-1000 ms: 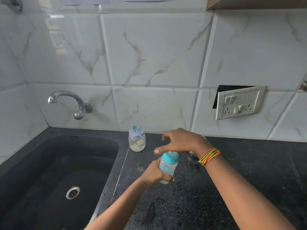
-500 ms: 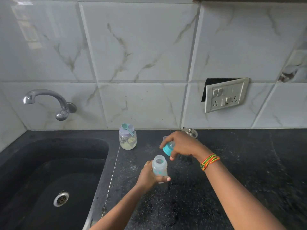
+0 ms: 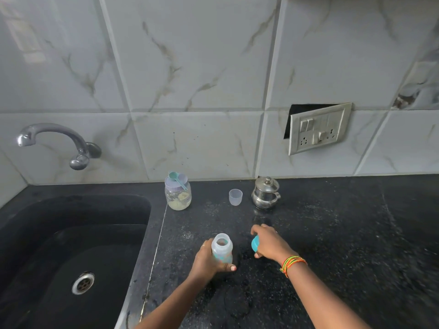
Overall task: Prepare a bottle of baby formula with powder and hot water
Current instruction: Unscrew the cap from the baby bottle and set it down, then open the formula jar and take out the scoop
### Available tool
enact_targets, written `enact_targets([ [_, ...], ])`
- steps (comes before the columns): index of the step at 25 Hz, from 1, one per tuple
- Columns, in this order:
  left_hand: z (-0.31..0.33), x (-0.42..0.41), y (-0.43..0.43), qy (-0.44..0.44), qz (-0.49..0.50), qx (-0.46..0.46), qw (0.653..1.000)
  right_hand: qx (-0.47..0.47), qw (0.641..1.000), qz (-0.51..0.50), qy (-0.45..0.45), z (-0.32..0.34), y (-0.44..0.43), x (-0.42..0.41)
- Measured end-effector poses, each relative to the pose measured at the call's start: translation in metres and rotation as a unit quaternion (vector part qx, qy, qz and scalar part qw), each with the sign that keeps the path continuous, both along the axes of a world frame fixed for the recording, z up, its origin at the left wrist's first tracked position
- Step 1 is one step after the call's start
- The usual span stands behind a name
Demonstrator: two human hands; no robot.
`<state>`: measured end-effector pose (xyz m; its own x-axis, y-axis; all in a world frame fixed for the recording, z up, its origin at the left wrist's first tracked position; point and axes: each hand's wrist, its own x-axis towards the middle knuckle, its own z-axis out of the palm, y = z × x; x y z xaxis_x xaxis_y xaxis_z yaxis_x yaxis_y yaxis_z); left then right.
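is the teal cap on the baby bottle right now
No, the baby bottle stands open-mouthed in the left hand, while the right hand holds the teal cap beside it.

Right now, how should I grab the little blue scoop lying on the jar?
Pinch the scoop by its thin handle, coming from the front right. It lies flat on the lid of the powder jar, bowl toward the back left, and the handle tip pokes past the lid's edge, so fingers can probably close there.
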<state>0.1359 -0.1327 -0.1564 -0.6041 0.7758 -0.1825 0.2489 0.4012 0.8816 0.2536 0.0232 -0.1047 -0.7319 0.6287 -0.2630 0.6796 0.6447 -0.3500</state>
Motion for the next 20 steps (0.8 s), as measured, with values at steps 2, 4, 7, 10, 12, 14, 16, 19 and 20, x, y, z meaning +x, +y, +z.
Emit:
enact_targets([
  [2, 0.001, -0.001, -0.001, -0.006, -0.007, 0.004, 1.0, 0.004, 1.0, 0.0, -0.002, -0.006, 0.0, 0.0],
  [4, 0.002, -0.005, -0.004, -0.009, -0.032, 0.006, 0.999, 0.012, 1.0, 0.005, -0.012, -0.008, -0.001, -0.001],
  [7, 0.003, -0.022, -0.017, -0.023, -0.07, 0.018, 0.997, 0.021, 0.999, 0.02, -0.041, -0.012, 0.0, -0.001],
  [10, 0.004, -0.051, -0.035, -0.002, -0.067, 0.017, 0.998, 0.027, 0.997, 0.03, -0.065, -0.017, 0.002, -0.001],
  [12, 0.009, -0.07, -0.045, -0.003, -0.029, 0.028, 0.999, 0.02, 0.995, 0.036, -0.089, -0.018, 0.004, -0.004],
  [14, 0.017, -0.084, -0.05, 0.0, 0.006, 0.046, 0.999, -0.006, 0.992, 0.042, -0.12, -0.012, 0.009, -0.011],
  [16, 0.025, -0.096, -0.05, 0.015, 0.035, 0.051, 0.998, -0.029, 0.991, 0.041, -0.122, 0.001, 0.016, -0.025],
  [19, 0.035, -0.109, -0.043, 0.034, 0.076, 0.059, 0.995, -0.031, 0.998, 0.043, -0.043, 0.031, 0.021, -0.059],
  [20, 0.038, -0.114, -0.039, 0.033, 0.091, 0.065, 0.993, -0.033, 0.998, 0.047, -0.014, 0.042, 0.019, -0.074],
])
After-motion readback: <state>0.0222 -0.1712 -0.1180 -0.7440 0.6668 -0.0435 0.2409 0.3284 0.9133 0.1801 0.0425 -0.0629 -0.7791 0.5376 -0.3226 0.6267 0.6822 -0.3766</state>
